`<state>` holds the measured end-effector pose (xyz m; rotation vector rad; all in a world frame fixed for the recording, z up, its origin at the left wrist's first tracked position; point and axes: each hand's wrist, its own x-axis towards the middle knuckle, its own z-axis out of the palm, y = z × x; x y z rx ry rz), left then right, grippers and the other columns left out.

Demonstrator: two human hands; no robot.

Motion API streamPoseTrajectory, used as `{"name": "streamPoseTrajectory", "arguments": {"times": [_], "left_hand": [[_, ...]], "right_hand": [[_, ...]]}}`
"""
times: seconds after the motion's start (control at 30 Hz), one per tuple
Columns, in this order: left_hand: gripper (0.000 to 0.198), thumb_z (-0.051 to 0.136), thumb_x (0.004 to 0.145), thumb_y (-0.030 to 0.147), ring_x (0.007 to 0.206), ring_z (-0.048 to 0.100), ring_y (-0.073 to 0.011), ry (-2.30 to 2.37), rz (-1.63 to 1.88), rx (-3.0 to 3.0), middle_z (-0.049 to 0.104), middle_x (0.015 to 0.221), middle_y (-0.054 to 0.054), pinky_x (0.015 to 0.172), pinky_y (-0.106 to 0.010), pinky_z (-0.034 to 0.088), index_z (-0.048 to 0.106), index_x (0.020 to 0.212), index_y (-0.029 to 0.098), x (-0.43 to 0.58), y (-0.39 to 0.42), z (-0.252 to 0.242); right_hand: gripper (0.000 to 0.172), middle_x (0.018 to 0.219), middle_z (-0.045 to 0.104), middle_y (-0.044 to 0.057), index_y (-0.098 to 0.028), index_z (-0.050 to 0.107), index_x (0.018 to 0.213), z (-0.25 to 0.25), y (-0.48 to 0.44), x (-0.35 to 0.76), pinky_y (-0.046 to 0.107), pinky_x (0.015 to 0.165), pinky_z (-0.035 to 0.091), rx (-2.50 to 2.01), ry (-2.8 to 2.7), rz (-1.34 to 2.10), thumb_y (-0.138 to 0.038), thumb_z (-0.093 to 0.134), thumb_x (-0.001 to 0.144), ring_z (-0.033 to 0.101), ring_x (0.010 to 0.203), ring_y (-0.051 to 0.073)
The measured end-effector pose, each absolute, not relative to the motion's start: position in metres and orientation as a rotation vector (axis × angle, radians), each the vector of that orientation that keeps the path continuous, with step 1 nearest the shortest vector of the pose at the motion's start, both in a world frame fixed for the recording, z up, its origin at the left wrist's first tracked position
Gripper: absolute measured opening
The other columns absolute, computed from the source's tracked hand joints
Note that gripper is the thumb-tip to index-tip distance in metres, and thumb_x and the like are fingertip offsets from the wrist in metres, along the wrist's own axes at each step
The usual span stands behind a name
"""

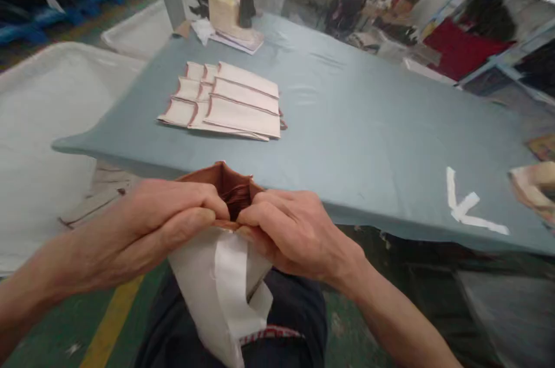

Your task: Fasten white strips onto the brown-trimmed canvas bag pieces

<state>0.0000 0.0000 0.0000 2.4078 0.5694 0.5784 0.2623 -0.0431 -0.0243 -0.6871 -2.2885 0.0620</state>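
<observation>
In the head view, the person's left hand (169, 217) and right hand (295, 235) both grip a pale fabric bag (191, 275), fingers closed on the near side of its rim, close beside each other at the middle. The bag is in front of the person's body, just off the near edge of the blue-grey surface (368, 131), and its brown lining (206, 176) shows through the open mouth. Holding the rim from both sides probably keeps that edge taut and in line, while the mouth gapes upward so that the inside can be seen. A white strip (231, 275) hangs loosely down the front, seemingly too long to stay flat. Farther across, similar flat pale pieces (243, 110) lie in overlapping rows near the left end of the surface, perhaps laid that way to save room and be easily reached. White tape pieces (468, 206) lie toward the right near the edge, well apart from the hands; what they are for, one cannot tell. A pale bin (39, 102) stands beside the surface's left end.
</observation>
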Motion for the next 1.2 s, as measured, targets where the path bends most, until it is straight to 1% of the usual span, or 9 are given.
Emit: {"name": "streamPoseTrajectory", "arguments": {"times": [0.1, 0.23, 0.33, 0.47, 0.63, 0.77, 0.93, 1.03, 1.2], "left_hand": [[0.034, 0.044, 0.121, 0.026, 0.064, 0.058, -0.0086, 0.519, 0.636, 2.611, 0.066, 0.078, 0.008, 0.062, -0.020, 0.040, 0.065, 0.095, 0.024, 0.003, -0.001, -0.004], [0.040, 0.041, 0.123, 0.029, 0.060, 0.050, -0.0135, 0.503, 0.736, 2.822, 0.057, 0.071, 0.006, 0.060, -0.030, 0.033, 0.060, 0.088, 0.024, 0.000, -0.002, -0.018], [0.040, 0.040, 0.124, 0.031, 0.063, 0.054, -0.0130, 0.540, 0.739, 2.776, 0.061, 0.072, 0.005, 0.064, -0.029, 0.035, 0.059, 0.090, 0.024, -0.005, -0.004, -0.025], [0.046, 0.045, 0.123, 0.046, 0.065, 0.057, -0.0117, 0.607, 0.585, 2.616, 0.065, 0.074, 0.005, 0.065, -0.026, 0.036, 0.063, 0.088, 0.022, -0.005, -0.003, -0.015], [0.027, 0.062, 0.114, 0.035, 0.066, 0.061, -0.0103, 0.588, 0.358, 2.328, 0.071, 0.079, 0.007, 0.063, -0.021, 0.040, 0.070, 0.091, 0.023, 0.001, 0.000, 0.012], [0.034, 0.059, 0.113, 0.033, 0.057, 0.053, -0.0108, 0.538, 0.275, 2.315, 0.064, 0.068, 0.007, 0.054, -0.024, 0.036, 0.062, 0.080, 0.024, 0.009, -0.005, 0.023], [0.032, 0.057, 0.111, 0.024, 0.055, 0.050, -0.0096, 0.457, 0.432, 2.264, 0.057, 0.066, 0.008, 0.054, -0.023, 0.036, 0.053, 0.079, 0.024, 0.018, -0.013, 0.013], [0.030, 0.058, 0.110, 0.022, 0.057, 0.048, -0.0098, 0.437, 0.508, 2.090, 0.051, 0.068, 0.008, 0.054, -0.021, 0.037, 0.054, 0.081, 0.024, 0.018, -0.015, 0.000], [0.053, 0.063, 0.114, 0.054, 0.053, 0.041, -0.0101, 0.394, 0.697, 1.732, 0.045, 0.063, 0.006, 0.049, -0.024, 0.033, 0.054, 0.073, 0.022, 0.031, -0.017, -0.019]], "right_hand": [[0.031, 0.080, 0.072, 0.001, -0.017, 0.065, 0.103, -0.027, -0.046, 0.265, 0.029, 0.063, 0.044, -0.673, -2.273, 0.094, -0.022, 0.042, 0.123, 0.065, 0.072, 0.014], [0.020, 0.088, 0.077, 0.002, -0.020, 0.063, 0.109, -0.036, -0.048, 0.264, 0.027, 0.070, 0.050, -0.648, -2.226, 0.238, -0.018, 0.046, 0.119, 0.070, 0.078, 0.014], [0.019, 0.090, 0.079, 0.003, -0.020, 0.062, 0.109, -0.040, -0.047, 0.262, 0.026, 0.073, 0.052, -0.635, -2.199, 0.321, -0.015, 0.045, 0.117, 0.073, 0.079, 0.014], [0.020, 0.092, 0.080, 0.003, -0.023, 0.063, 0.112, -0.034, -0.049, 0.260, 0.027, 0.077, 0.056, -0.652, -2.229, 0.330, -0.016, 0.045, 0.116, 0.075, 0.081, 0.015], [0.023, 0.085, 0.078, 0.002, -0.026, 0.065, 0.106, -0.015, -0.059, 0.261, 0.031, 0.073, 0.052, -0.763, -2.284, 0.363, -0.025, 0.046, 0.119, 0.071, 0.074, 0.017], [0.021, 0.082, 0.076, 0.000, -0.024, 0.066, 0.103, -0.008, -0.061, 0.264, 0.030, 0.070, 0.050, -0.701, -2.237, 0.444, -0.025, 0.052, 0.118, 0.068, 0.070, 0.016], [0.022, 0.084, 0.076, 0.000, -0.024, 0.066, 0.096, -0.025, -0.054, 0.265, 0.026, 0.076, 0.054, -0.577, -2.038, 0.832, -0.030, 0.059, 0.116, 0.067, 0.072, 0.014], [0.032, 0.075, 0.068, -0.002, -0.025, 0.062, 0.084, -0.040, -0.048, 0.260, 0.028, 0.068, 0.051, -0.616, -1.880, 1.139, -0.042, 0.065, 0.112, 0.058, 0.064, 0.014], [0.048, 0.069, 0.057, -0.003, -0.025, 0.057, 0.074, -0.053, -0.040, 0.249, 0.029, 0.055, 0.040, -0.628, -1.588, 1.520, -0.059, 0.079, 0.099, 0.048, 0.061, 0.014]]}}
